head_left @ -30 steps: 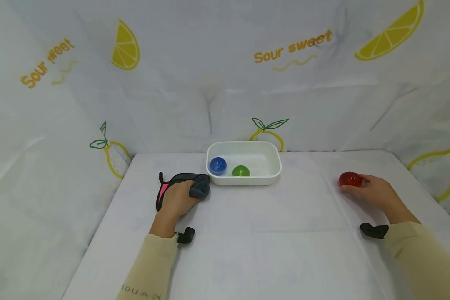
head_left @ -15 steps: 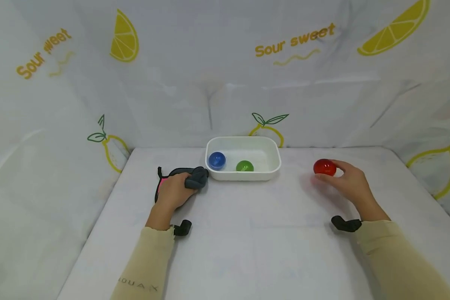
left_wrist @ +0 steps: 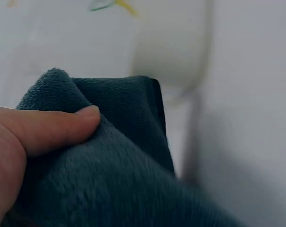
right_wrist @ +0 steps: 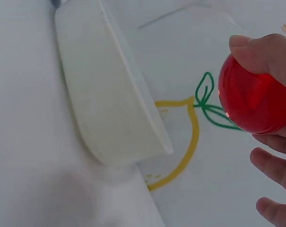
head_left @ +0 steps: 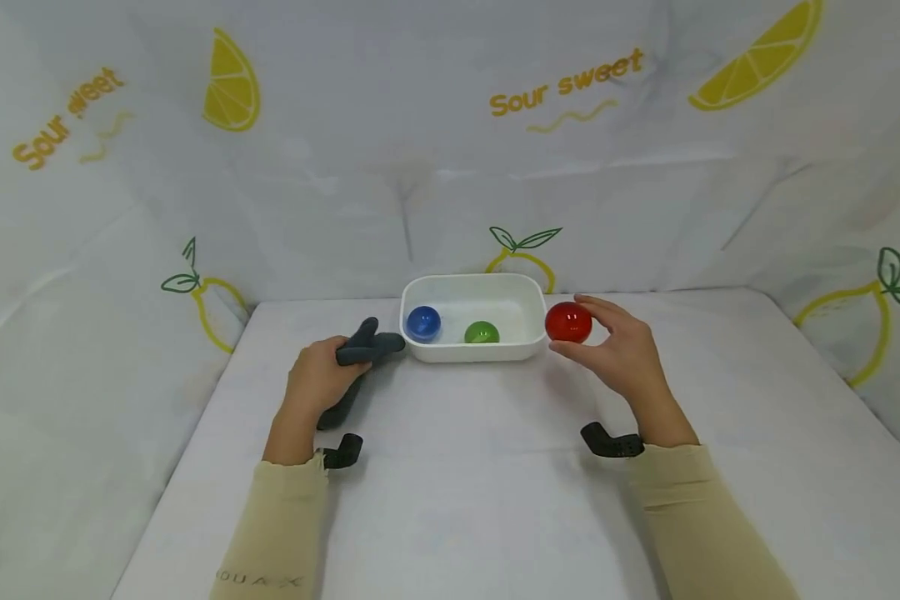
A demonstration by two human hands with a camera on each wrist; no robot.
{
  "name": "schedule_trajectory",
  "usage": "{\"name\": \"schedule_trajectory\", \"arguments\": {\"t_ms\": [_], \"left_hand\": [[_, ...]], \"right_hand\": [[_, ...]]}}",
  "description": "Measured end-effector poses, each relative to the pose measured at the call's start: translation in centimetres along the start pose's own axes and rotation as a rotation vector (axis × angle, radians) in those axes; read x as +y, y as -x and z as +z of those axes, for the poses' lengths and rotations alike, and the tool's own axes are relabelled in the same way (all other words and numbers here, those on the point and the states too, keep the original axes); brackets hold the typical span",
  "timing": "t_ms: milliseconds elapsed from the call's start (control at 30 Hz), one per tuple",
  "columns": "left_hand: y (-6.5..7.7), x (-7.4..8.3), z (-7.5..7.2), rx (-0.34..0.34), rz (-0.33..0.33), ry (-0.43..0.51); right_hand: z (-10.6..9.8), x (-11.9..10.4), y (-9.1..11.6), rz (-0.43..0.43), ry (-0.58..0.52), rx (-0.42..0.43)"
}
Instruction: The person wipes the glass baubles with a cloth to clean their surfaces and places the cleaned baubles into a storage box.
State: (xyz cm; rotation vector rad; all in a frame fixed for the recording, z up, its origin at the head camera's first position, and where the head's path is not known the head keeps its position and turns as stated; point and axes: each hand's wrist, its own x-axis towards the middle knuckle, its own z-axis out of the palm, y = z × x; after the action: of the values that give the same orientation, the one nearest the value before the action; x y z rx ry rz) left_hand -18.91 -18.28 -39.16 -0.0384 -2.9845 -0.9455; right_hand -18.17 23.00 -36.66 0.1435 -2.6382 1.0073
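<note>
My right hand (head_left: 621, 350) pinches a shiny red ball (head_left: 568, 322) between thumb and fingers, at the right end of a white tub (head_left: 474, 353). In the right wrist view the red ball (right_wrist: 256, 97) is held up beside the tub's outer wall (right_wrist: 100, 90). Inside the tub lie a blue ball (head_left: 423, 323) at the left and a green ball (head_left: 482, 332) near the front. My left hand (head_left: 317, 377) grips a dark grey-teal cloth (head_left: 367, 346) close to the tub's left end. Up close, the left wrist view has the thumb pressing on the folded cloth (left_wrist: 109, 137).
A white cover (head_left: 450, 492) lies over the table. Behind it hangs a white sheet (head_left: 375, 150) printed with lemons and lettering, meeting the table's back edge right behind the tub. A black wrist camera (head_left: 611, 440) sits on the right wrist, another camera (head_left: 342, 451) on the left.
My right hand has carried the red ball left, from the table's right side to the tub's end. My left hand has lifted and bunched the cloth. The green ball has shifted slightly within the tub.
</note>
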Motion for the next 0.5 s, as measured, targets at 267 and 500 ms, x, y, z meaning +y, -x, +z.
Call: {"name": "schedule_trajectory", "arguments": {"t_ms": [267,500], "left_hand": [[1.6,2.2,-4.7,0.119,-0.059,0.485],[1.8,6.3,-3.4,0.065,0.113,0.977]], "right_hand": [[0.8,-3.4,0.7,-0.105,-0.174,0.075],[1.6,-6.5,2.2,-0.272,-0.206,0.088]]}}
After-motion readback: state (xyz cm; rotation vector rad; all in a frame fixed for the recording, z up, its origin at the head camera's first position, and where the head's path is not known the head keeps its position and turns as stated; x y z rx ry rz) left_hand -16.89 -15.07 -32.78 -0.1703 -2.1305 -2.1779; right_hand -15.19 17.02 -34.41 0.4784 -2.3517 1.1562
